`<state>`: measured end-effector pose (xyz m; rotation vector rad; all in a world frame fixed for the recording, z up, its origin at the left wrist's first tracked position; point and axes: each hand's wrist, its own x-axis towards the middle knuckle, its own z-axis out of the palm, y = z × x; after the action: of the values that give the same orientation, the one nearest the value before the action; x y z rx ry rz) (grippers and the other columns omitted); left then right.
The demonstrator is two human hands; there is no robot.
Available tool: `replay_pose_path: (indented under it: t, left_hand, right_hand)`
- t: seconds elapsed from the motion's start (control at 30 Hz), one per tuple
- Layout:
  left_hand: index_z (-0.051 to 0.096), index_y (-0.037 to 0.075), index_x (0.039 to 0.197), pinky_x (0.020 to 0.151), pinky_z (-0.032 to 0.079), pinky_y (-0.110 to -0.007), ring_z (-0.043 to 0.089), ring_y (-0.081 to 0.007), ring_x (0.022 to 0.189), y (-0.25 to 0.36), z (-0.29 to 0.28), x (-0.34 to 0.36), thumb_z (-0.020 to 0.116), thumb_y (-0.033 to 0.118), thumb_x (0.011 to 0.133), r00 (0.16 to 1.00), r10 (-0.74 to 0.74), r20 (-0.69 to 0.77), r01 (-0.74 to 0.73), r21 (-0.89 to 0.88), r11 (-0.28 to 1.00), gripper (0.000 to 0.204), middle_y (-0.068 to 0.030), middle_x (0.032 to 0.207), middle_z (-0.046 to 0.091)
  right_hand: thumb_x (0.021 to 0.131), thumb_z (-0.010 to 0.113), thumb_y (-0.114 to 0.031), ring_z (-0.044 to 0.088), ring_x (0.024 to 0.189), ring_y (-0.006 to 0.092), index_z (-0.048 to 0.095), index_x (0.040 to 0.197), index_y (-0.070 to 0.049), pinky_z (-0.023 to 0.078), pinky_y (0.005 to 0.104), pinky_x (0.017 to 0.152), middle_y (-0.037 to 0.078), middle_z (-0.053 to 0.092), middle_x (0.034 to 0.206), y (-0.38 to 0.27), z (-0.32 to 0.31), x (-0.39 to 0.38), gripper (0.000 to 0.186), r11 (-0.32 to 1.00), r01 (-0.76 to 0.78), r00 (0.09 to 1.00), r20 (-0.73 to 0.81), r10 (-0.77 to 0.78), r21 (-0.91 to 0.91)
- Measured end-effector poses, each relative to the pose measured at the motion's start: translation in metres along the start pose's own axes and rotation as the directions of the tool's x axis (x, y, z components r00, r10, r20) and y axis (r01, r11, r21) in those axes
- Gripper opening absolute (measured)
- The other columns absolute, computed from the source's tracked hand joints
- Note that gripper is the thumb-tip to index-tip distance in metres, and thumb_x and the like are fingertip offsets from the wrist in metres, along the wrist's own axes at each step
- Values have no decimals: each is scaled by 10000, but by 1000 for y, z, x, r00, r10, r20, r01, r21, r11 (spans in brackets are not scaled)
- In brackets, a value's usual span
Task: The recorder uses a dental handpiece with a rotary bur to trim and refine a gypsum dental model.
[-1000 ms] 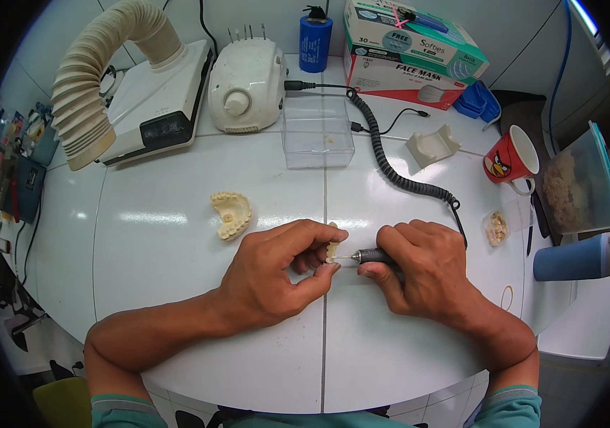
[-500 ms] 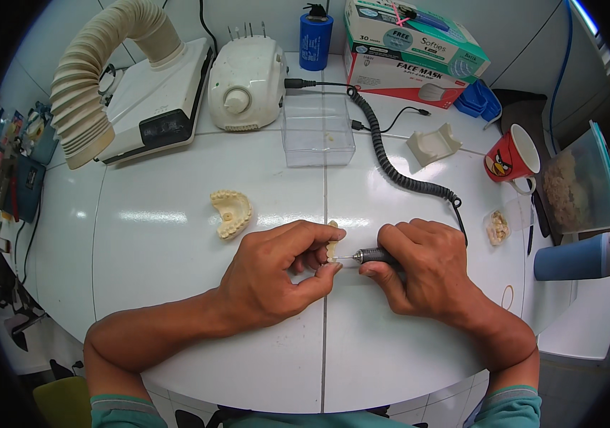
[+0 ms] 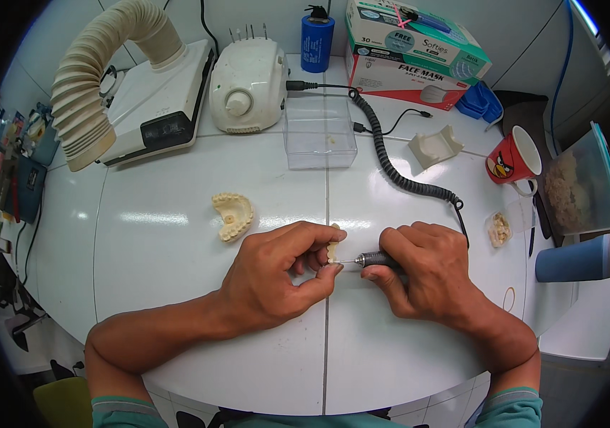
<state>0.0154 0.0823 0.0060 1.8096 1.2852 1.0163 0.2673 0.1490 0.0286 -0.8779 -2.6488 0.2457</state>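
Two hands closed: left hand [image 3: 273,274] pinches tooth row [image 3: 333,251] above counter [image 3: 198,371]; right hand [image 3: 430,269] grips rotary handpiece [image 3: 377,259].
Bur [image 3: 346,261]: at row's near end; work seems unfinished.
Dental cast [image 3: 242,225]: apart, row unseated.
Amount left: cannot tell.

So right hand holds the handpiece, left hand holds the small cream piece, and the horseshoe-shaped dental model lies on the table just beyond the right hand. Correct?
One slip: the horseshoe-shaped dental model lies on the table just beyond the left hand, not the right hand. Head view shows it. Handpiece and small cream piece are as you said.
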Motion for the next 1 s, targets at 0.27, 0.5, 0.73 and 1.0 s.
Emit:
replay_pose_path:
  t: [0.27,0.5,0.73,1.0]
  left_hand:
    - [750,8,1276,682,525,-274,621,-115,753,-1,1,0,827,23,870,1000,3,-6,-3,-15,1000,414,-37,905,695]
    - [746,11,1283,690,530,-283,621,-130,762,-2,1,-1,806,6,867,1000,14,3,-14,-6,1000,420,-49,926,686]
    - [741,11,1293,694,534,-289,623,-138,766,-4,2,-1,796,-6,863,1000,24,20,-24,-5,1000,434,-55,930,680]
    - [741,6,1301,693,535,-293,625,-142,764,-4,2,0,785,-15,860,998,52,28,-52,-7,999,443,-60,928,672]
  right_hand:
    - [997,781,-432,572,548,267,593,806,-85,433,406,528,62,546,641,0,1,0,439,1000,-21,1000,3,21,-7]
    - [983,797,-421,573,550,266,612,814,-86,442,405,535,63,547,641,0,1,1,418,1000,-1,1000,7,1,-12]
    - [974,806,-422,579,559,263,618,813,-89,447,401,538,60,556,649,0,2,0,415,1000,-11,1000,13,12,-24]
    - [962,816,-426,586,566,261,624,812,-93,455,401,550,55,551,647,-1,2,0,413,1000,6,1000,1,-6,-31]
